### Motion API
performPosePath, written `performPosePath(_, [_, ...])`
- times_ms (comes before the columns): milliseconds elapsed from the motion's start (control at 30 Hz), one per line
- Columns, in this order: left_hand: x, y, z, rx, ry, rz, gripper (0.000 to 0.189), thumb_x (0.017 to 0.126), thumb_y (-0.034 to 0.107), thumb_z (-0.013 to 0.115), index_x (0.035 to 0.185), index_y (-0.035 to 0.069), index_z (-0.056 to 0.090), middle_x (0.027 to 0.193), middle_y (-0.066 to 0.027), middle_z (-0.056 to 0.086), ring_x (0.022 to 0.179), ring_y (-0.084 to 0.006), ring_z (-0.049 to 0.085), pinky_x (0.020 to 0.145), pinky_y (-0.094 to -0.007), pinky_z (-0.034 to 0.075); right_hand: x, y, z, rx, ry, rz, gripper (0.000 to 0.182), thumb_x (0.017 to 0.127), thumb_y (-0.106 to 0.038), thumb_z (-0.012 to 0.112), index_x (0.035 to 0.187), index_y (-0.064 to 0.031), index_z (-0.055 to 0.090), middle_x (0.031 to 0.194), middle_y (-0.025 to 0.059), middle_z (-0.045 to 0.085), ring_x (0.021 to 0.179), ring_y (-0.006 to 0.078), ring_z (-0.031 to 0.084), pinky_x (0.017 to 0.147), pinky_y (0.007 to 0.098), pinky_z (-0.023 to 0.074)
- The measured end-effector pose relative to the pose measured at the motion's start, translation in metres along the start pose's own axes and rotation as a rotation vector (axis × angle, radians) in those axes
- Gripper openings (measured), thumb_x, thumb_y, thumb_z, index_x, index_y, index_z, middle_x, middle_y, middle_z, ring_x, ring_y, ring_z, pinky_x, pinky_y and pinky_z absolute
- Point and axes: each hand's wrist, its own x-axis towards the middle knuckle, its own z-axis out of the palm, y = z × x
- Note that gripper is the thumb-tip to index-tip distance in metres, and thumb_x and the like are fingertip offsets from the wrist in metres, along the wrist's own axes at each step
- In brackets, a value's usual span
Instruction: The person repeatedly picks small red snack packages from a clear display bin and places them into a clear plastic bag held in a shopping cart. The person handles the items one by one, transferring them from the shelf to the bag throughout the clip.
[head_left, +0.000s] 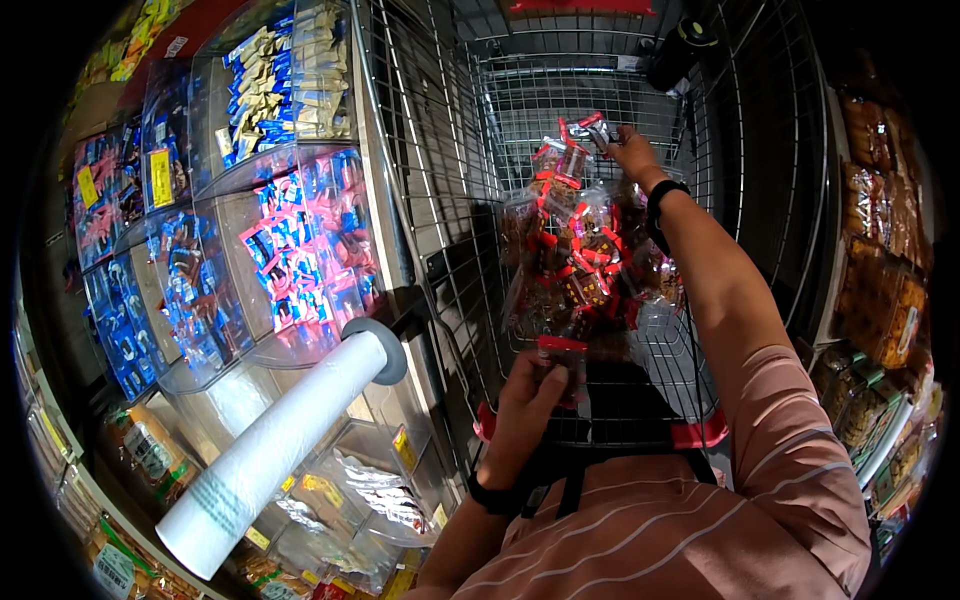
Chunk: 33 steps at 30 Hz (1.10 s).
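Note:
My left hand (525, 401) is near the cart's handle end, its thumb and fingers pinching a small clear packet with a red top edge (564, 364). Farther into the wire shopping cart (435, 259), my right hand (636, 156) grips a small packet with red and silvery ends (592, 131). It is above the far end of a heap of red-edged clear packets (589, 255), which appear to hold brown food. Whether the packet in my right hand touches the heap cannot be told. Fingers partly hide both held packets.
A black bottle (675, 56) stands at the cart's far right corner. To the left are clear bins of blue-and-pink wrapped sweets (289, 259) and a roll of plastic bags (277, 446) jutting beside the cart. Packaged baked goods (881, 300) line the right side.

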Motion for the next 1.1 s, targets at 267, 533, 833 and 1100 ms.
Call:
performPosePath(267, [0.034, 0.030, 0.022, 0.018, -0.127, 0.008, 0.021, 0.100, 0.009, 0.052, 0.119, 0.004, 0.045, 0.108, -0.0129, 0.065, 0.087, -0.0168, 0.067, 0.077, -0.0297, 0.054, 0.016, 0.002, 0.018, -0.215, 0.041, 0.030, 0.041, 0.080, -0.033, 0.075, 0.105, -0.0024, 0.064, 0.102, 0.0221, 0.068, 0.099, 0.0392, 0.065, 0.088, 0.0457, 0.0522])
performPosePath(533, [0.043, 0.014, 0.026, 0.027, -0.080, -0.009, 0.021, 0.100, 0.009, 0.053, 0.119, 0.002, 0.048, 0.108, -0.0100, 0.064, 0.089, -0.0140, 0.064, 0.079, -0.0282, 0.054, 0.020, 0.005, 0.022, -0.196, -0.052, 0.138, 0.039, 0.076, -0.030, 0.074, 0.102, -0.0016, 0.066, 0.104, 0.0219, 0.069, 0.101, 0.0389, 0.066, 0.089, 0.0455, 0.0520])
performPosePath(833, [0.047, 0.010, 0.026, 0.069, -0.087, 0.049, 0.020, 0.100, 0.011, 0.053, 0.117, 0.002, 0.049, 0.104, -0.0083, 0.065, 0.086, -0.0130, 0.064, 0.076, -0.0270, 0.054, 0.011, -0.004, 0.005, -0.010, -0.128, 0.126, 0.032, 0.074, -0.026, 0.072, 0.092, -0.0002, 0.068, 0.100, 0.0247, 0.069, 0.097, 0.0375, 0.067, 0.086, 0.0431, 0.0513])
performPosePath(1100, [0.032, 0.001, 0.014, 0.083, -0.070, 0.063, 0.018, 0.100, 0.011, 0.053, 0.115, 0.005, 0.048, 0.104, -0.0094, 0.065, 0.085, -0.0152, 0.065, 0.075, -0.0279, 0.052, 0.018, 0.018, 0.026, 0.328, -0.196, -0.120, 0.021, 0.078, -0.015, 0.069, 0.091, -0.0057, 0.056, 0.084, 0.0118, 0.065, 0.082, 0.0267, 0.065, 0.076, 0.0364, 0.0505])
